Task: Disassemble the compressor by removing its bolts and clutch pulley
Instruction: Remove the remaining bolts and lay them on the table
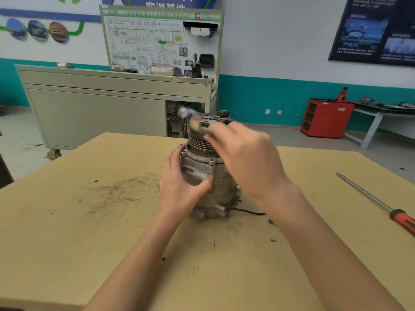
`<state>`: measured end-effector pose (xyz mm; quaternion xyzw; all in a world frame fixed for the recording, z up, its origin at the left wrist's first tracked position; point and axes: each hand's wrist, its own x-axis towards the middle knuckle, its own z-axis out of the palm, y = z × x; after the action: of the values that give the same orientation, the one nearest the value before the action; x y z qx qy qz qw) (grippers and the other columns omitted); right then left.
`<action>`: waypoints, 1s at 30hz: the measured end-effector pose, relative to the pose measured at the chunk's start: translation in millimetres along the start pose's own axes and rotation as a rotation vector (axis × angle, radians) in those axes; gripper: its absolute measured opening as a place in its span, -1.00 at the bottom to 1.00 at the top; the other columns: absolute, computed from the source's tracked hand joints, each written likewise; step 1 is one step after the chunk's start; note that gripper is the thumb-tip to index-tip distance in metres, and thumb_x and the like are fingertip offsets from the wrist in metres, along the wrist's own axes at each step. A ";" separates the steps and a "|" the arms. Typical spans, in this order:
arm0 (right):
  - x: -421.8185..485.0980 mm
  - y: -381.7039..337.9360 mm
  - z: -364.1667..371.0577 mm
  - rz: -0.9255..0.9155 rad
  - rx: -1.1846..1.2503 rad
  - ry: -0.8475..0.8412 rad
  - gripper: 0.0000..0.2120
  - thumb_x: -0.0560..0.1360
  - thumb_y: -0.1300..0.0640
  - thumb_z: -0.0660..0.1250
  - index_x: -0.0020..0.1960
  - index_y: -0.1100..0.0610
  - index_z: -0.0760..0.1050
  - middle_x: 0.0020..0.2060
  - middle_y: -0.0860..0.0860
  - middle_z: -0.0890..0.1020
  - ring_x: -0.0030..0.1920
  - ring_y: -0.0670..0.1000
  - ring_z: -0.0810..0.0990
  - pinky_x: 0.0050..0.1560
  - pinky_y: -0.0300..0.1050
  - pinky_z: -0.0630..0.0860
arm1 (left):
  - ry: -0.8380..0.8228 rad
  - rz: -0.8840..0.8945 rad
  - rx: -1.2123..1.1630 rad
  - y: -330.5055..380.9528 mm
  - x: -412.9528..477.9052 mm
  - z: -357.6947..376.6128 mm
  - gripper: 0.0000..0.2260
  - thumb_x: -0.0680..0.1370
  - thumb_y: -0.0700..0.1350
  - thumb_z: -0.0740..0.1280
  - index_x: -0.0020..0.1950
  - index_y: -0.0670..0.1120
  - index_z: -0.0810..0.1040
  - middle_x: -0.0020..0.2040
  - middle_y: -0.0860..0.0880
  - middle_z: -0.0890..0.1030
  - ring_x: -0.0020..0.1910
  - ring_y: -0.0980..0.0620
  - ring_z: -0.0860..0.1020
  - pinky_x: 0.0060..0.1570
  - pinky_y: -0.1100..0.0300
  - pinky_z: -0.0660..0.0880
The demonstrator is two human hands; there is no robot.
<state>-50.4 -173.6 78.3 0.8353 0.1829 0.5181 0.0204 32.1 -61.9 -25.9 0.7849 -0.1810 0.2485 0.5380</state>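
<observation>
On my feed, the far left of the desk (67,232) shows a patch of dark looping scuffs (121,189). Behind the desk stands a grey cabinet (96,113), with a wiring board (157,41) propped upright on top of it.

The left hand (179,187) comes in from below and grips the compressor (199,159) by its left side. The fingers wrap round the back of the housing and the thumb presses on the front, just under the bolted flange.

The compressor stands on end in the middle of the desk, ribbed section up and ported head on top. Its lower mounting lugs touch the desk, and a thin black wire (249,212) trails from its base to the right.

The right hand (249,162) is over the upper right of the compressor, back of the hand toward me and heavily blurred. Its fingers are curled round the near end of a tool (190,118) that points up and left past the compressor's top. The tool is too smeared for me to say what kind it is, or whether its tip touches the head.

Further right, well apart from the compressor, a screwdriver (375,201) lies on the desk, its red and black handle toward the right edge. On the floor beyond it sits a red cabinet (325,117) beside a white bench (377,117).
</observation>
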 end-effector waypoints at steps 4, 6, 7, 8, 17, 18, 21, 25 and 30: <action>-8.5 -17.5 11.7 -0.056 -0.135 -0.068 -0.91 0.39 0.23 0.45 -0.11 0.17 0.59 -0.37 0.08 0.52 -0.44 0.05 0.54 -0.54 -0.19 0.40 | 0.014 -0.034 0.023 1.0 1.7 1.5 -0.21 0.23 0.28 0.32 0.37 -0.07 0.34 0.22 -0.01 0.45 0.21 -0.06 0.45 0.20 -0.17 0.41; -7.4 -21.9 14.1 -0.079 -0.181 -0.039 -0.93 0.39 0.20 0.45 -0.14 0.15 0.59 -0.39 0.06 0.51 -0.47 0.00 0.50 -0.57 -0.23 0.33 | 0.011 -0.034 0.011 0.8 1.5 2.0 -0.21 0.22 0.29 0.31 0.39 -0.01 0.34 0.23 0.00 0.45 0.24 -0.04 0.44 0.21 -0.17 0.40; -7.2 -23.1 14.4 -0.089 -0.199 -0.020 -0.94 0.39 0.20 0.45 -0.15 0.15 0.59 -0.40 0.05 0.51 -0.48 -0.01 0.50 -0.58 -0.24 0.31 | 0.008 -0.027 0.008 0.2 1.7 2.1 -0.22 0.24 0.30 0.31 0.41 0.02 0.33 0.26 0.02 0.44 0.27 -0.01 0.42 0.23 -0.17 0.39; -7.3 -23.5 15.3 -0.102 -0.205 -0.006 -0.95 0.39 0.21 0.44 -0.15 0.15 0.60 -0.40 0.05 0.51 -0.49 -0.02 0.49 -0.58 -0.24 0.30 | 0.006 -0.022 0.013 -0.3 2.6 2.2 -0.23 0.25 0.30 0.29 0.41 0.03 0.33 0.28 0.03 0.44 0.28 0.01 0.41 0.23 -0.16 0.39; -24.0 -1.5 25.9 -0.080 0.061 0.245 -0.84 0.53 0.18 0.30 -0.14 0.22 0.61 -0.34 0.09 0.58 -0.41 0.03 0.56 -0.46 -0.14 0.47 | 0.014 -0.026 0.015 -1.6 1.5 1.7 -0.21 0.24 0.28 0.29 0.39 -0.06 0.33 0.25 -0.04 0.45 0.24 -0.06 0.44 0.23 -0.16 0.39; -30.6 7.0 25.7 -0.021 0.219 0.311 -0.83 0.53 0.19 0.27 -0.13 0.24 0.60 -0.30 0.10 0.62 -0.37 0.04 0.59 -0.38 -0.14 0.52 | 0.012 -0.009 0.010 -1.3 0.7 1.0 -0.20 0.24 0.27 0.30 0.42 -0.05 0.30 0.28 -0.02 0.42 0.27 -0.04 0.42 0.25 -0.15 0.39; -47.8 27.7 23.0 0.407 0.834 0.407 -0.86 0.56 0.21 0.16 -0.07 0.10 0.49 -0.21 0.05 0.65 -0.26 0.03 0.67 -0.21 -0.09 0.60 | -0.007 0.015 -0.006 -0.9 0.8 -0.5 -0.19 0.26 0.26 0.32 0.46 0.03 0.24 0.34 0.04 0.37 0.31 0.01 0.39 0.28 -0.14 0.38; -42.5 59.6 33.5 0.891 1.414 0.299 -0.79 0.60 0.25 0.00 -0.11 0.17 0.38 -0.27 0.08 0.68 -0.27 0.10 0.67 -0.25 -0.14 0.59 | -0.006 0.006 -0.013 -2.1 0.7 0.0 -0.20 0.26 0.26 0.34 0.46 0.08 0.22 0.37 0.08 0.35 0.32 0.03 0.39 0.30 -0.13 0.38; -17.1 78.1 50.4 1.117 1.654 0.118 -0.76 0.62 0.25 -0.08 -0.13 0.16 0.29 -0.37 0.17 0.66 -0.39 0.07 0.64 -0.42 -0.21 0.54 | -0.010 0.006 -0.010 -1.6 0.2 -0.2 -0.20 0.27 0.26 0.35 0.46 0.07 0.22 0.36 0.07 0.35 0.33 0.05 0.37 0.31 -0.12 0.37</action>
<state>9.1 -244.2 57.8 0.5258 0.0680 0.2039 -0.8230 33.0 -61.1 -26.9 0.7828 -0.1875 0.2451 0.5403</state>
